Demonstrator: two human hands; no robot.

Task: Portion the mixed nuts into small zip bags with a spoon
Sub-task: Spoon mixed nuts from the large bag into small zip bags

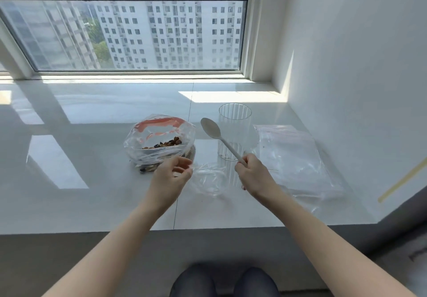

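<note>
A clear plastic bag of mixed nuts [159,143] with a red zip strip sits open on the white sill, the nuts showing dark and brown inside. My left hand [172,173] is just in front of it, fingers curled and pinching the edge of a small clear zip bag [211,177] that lies between my hands. My right hand [251,172] grips the handle of a white plastic spoon [211,128]; its empty bowl points up and to the left, above the sill.
A tall ribbed clear glass [234,132] stands empty behind the spoon. Flat clear zip bags [293,156] lie at the right, near the wall. The window runs along the back and the sill's front edge is close to my knees.
</note>
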